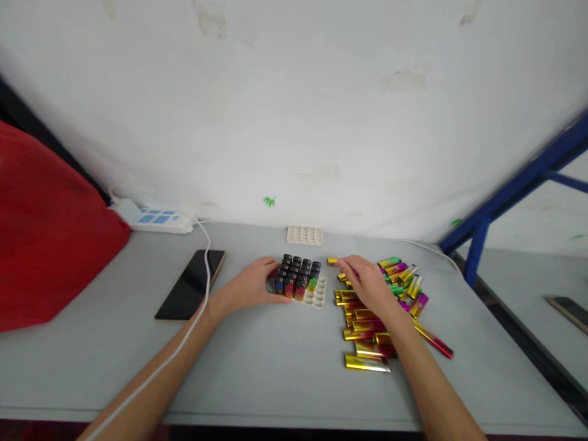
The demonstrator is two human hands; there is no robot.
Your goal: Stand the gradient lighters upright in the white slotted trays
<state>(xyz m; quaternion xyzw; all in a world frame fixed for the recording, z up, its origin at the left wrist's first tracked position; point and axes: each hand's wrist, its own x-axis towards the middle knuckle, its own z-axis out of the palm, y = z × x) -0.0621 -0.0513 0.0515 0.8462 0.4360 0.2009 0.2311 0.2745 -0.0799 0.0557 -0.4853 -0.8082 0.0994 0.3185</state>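
Note:
Lighters with black tops (291,269) stand upright in rows in a white tray with round holes (315,299). Bare holes show along the tray's right side. My left hand (255,283) curves round the left side of this group, thumb at the near corner and fingers behind. Between the fingertips of my right hand (365,278) is a gold lighter (332,261), its end pointing left toward the tray. Beneath and around that hand lies a loose pile of shiny lighters (362,326), gold, red, green and purple. The right palm hides part of the pile.
A second white holed tray (305,236) lies by the wall. To the left are a dark phone (188,285), a white cable (205,294) crossing over my left forearm, a power strip (158,220) and a red bag (50,233). A blue metal frame (478,245) stands at right.

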